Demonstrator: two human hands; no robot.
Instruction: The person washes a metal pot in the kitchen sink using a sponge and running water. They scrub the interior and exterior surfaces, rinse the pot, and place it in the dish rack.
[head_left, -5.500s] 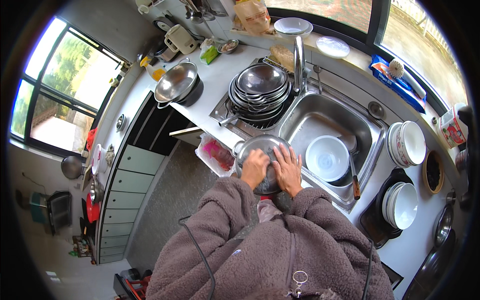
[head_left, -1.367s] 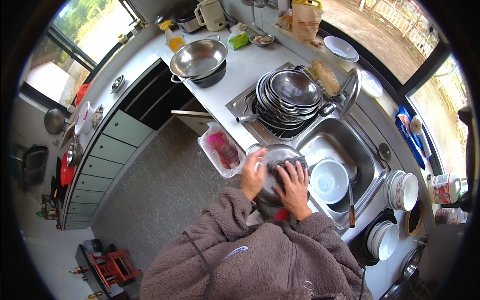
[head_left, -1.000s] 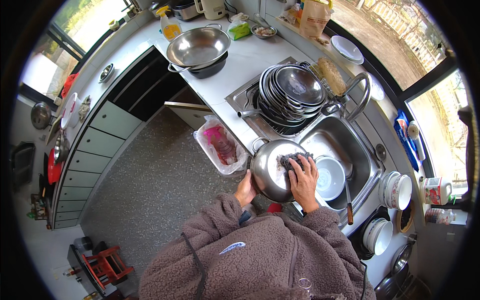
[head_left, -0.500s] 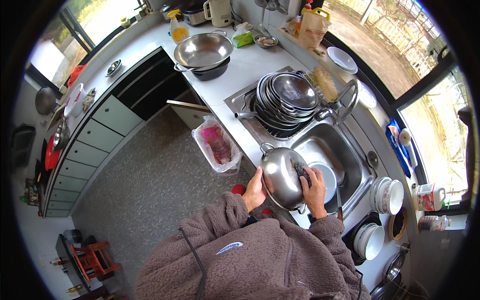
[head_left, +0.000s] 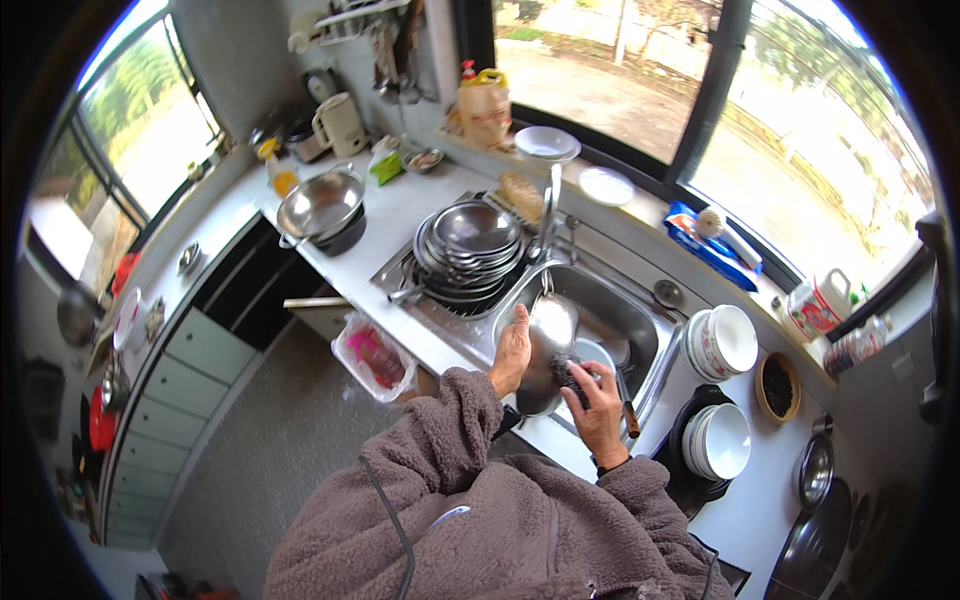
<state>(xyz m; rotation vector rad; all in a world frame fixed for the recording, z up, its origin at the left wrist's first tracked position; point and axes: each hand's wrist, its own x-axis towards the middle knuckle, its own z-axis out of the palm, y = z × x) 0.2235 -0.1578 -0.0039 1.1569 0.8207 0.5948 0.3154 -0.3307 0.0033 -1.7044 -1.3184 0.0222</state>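
My left hand (head_left: 513, 350) grips the rim of a two-handled steel pan (head_left: 551, 325), which is tilted steeply over the near-left edge of the sink. My right hand (head_left: 597, 405) is closed on a dark steel-wool scrubber (head_left: 568, 372), held against the pan's surface near its lower right side. Just beyond the scrubber, a pale bowl (head_left: 597, 352) sits in the steel sink (head_left: 655, 345), partly hidden by the pan and my hand. A utensil with a wooden handle (head_left: 630, 418) leans over the sink's near edge, beside my right hand.
Left of the sink, stacked metal pans (head_left: 470, 245) stand on the drainboard beneath the faucet (head_left: 549, 215). White bowls (head_left: 722, 340) are stacked at right, with more bowls (head_left: 717, 442) in a black pot. A lined bin (head_left: 375, 358) stands by the cabinet; a steel wok (head_left: 322, 205) sits farther left.
My view has swung up and toward the windows. The pan has tipped more upright and moved over the sink, with both hands moving along; the scrubber stays in my right hand.
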